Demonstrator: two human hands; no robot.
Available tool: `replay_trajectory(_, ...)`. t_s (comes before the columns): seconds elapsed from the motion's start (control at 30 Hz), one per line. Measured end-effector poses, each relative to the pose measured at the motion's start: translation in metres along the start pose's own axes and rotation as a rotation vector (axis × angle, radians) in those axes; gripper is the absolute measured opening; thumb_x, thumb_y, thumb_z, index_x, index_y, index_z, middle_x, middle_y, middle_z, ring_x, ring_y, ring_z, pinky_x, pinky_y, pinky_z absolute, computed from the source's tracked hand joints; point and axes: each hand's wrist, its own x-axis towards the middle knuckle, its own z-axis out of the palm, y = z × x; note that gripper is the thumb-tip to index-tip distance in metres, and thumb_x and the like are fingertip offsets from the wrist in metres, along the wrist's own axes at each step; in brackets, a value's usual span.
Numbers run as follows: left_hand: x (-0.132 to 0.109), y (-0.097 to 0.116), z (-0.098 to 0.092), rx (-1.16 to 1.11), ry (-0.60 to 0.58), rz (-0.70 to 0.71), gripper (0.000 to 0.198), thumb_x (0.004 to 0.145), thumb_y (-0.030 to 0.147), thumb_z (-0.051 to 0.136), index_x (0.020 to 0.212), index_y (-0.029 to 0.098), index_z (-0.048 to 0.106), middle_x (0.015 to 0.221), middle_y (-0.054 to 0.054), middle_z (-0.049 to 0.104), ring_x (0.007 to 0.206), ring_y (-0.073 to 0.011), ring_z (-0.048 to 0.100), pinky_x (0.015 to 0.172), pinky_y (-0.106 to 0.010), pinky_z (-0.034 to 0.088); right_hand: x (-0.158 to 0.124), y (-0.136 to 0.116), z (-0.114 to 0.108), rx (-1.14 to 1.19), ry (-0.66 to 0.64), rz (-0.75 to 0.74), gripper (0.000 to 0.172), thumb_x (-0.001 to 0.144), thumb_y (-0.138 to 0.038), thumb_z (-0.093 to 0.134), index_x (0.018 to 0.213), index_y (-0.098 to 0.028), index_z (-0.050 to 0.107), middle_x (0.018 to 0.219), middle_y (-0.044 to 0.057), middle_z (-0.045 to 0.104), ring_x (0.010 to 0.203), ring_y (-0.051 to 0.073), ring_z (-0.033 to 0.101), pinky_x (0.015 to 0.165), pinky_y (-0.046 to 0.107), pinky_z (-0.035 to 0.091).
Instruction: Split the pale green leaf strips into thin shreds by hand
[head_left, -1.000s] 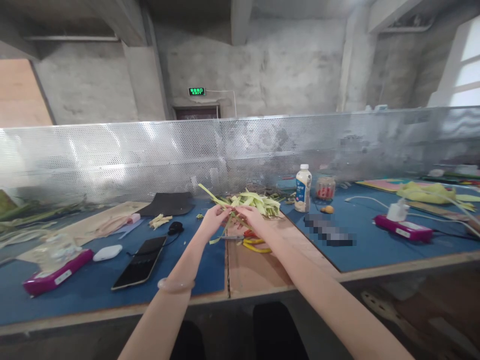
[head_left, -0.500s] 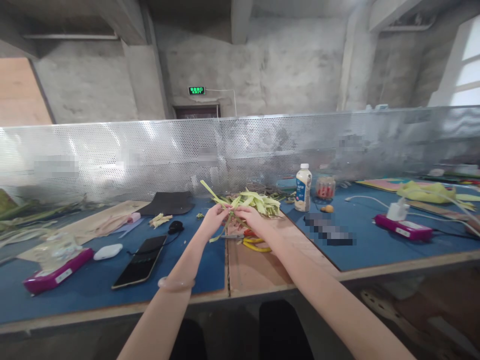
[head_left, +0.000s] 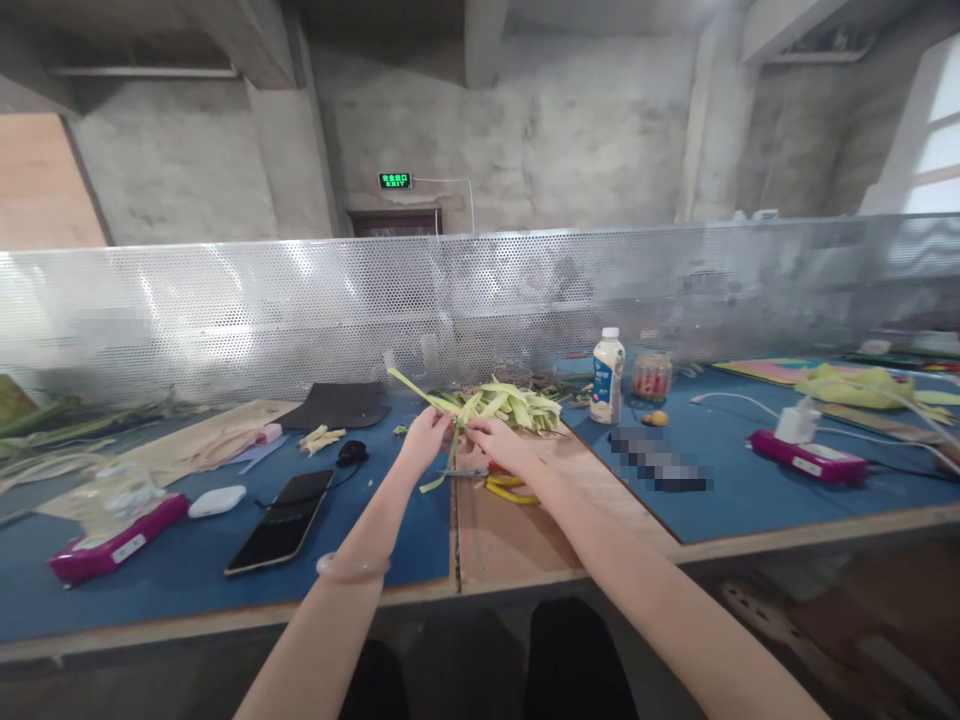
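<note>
Both my hands meet over the middle of the workbench, each pinched on narrow green leaf strips [head_left: 420,396]. My left hand [head_left: 424,437] grips a strip that sticks up and to the left. My right hand [head_left: 495,442] holds the strips from the right side. One strip [head_left: 442,472] hangs down from between my hands to the bench. Just behind my hands lies a pile of cut green leaf pieces [head_left: 510,403]. Scissors with yellow handles [head_left: 507,488] lie on the brown board under my right wrist.
A black phone [head_left: 281,521], a white case [head_left: 217,500] and a magenta box [head_left: 112,543] lie left on the blue mat. A white bottle [head_left: 606,375], a small jar [head_left: 651,375] and a second magenta box [head_left: 806,455] stand right. A perforated metal screen [head_left: 300,310] closes the back.
My hands have shifted slightly on the strips, and the upright strip now leans further to the left. Nothing else has moved.
</note>
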Motion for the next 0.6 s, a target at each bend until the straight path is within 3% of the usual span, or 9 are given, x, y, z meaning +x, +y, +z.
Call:
replay_trajectory(0.13,0.005,-0.008,0.002,0.017,0.020,-0.028,0.010,0.080,0.027,0.044,0.080,0.017,0.044,0.064,0.000,0.052,0.049,-0.0098,0.052,0.043,-0.020,0.041,-0.004,-0.006,0.004,-0.437,0.066,-0.081,0.027,0.085,-0.025,0.032,0.093,-0.016,0.057,0.088,0.008,0.064,0.075,0.016,0.056,0.065,0.025,0.036)
replay_trajectory(0.23,0.008,-0.015,0.002,0.028,0.052,-0.046,0.011,0.082,0.029,0.041,0.082,0.018,0.041,0.063,0.001,0.053,0.047,-0.0100,0.052,0.045,-0.021,0.041,-0.006,-0.010,0.007,-0.612,0.040,-0.085,0.029,0.086,-0.026,0.029,0.099,-0.017,0.054,0.089,0.009,0.064,0.075,0.018,0.057,0.064,0.026,0.036)
replay_trajectory(0.6,0.005,-0.015,0.003,0.050,0.100,0.034,0.014,0.079,0.031,0.047,0.081,0.018,0.046,0.058,0.002,0.052,0.053,-0.0117,0.051,0.055,-0.025,0.042,-0.006,-0.013,0.014,-0.767,0.051,-0.099,0.033,0.088,-0.030,0.027,0.095,-0.016,0.056,0.081,0.012,0.065,0.070,0.021,0.059,0.063,0.028,0.038)
